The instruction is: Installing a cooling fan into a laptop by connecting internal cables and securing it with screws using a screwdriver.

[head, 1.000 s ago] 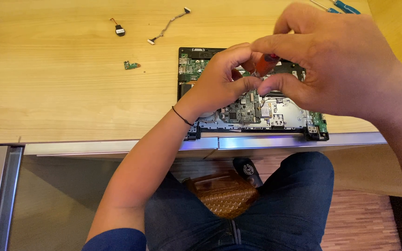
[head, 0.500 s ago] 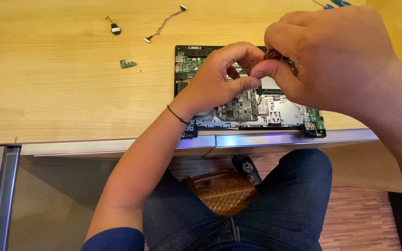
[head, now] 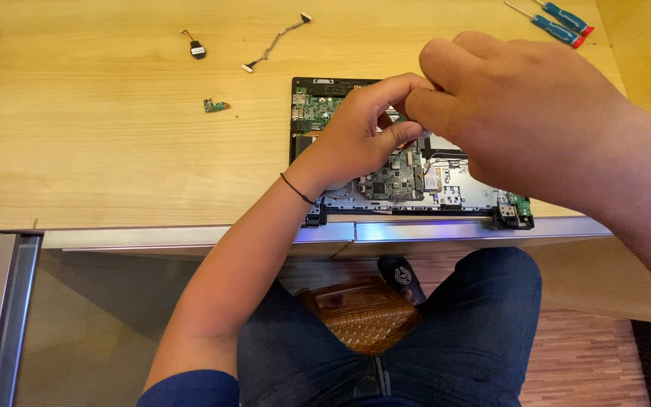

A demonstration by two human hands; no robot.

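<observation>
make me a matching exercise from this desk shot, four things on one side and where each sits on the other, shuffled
Things:
1. blue-handled screwdrivers
2. coin cell battery
3. small green circuit board
4. opened laptop base

Places:
A. at the desk's near edge, under both hands
B. far right corner of the desk
C. alone on bare wood, just left of the laptop base
D. far side of the desk, left of the loose ribbon cable

Pairs: 1-B, 2-D, 3-C, 4-A

A small white label sits on the round black coin cell [head: 198, 50] near the desk's [head: 77, 136] far edge.
</observation>
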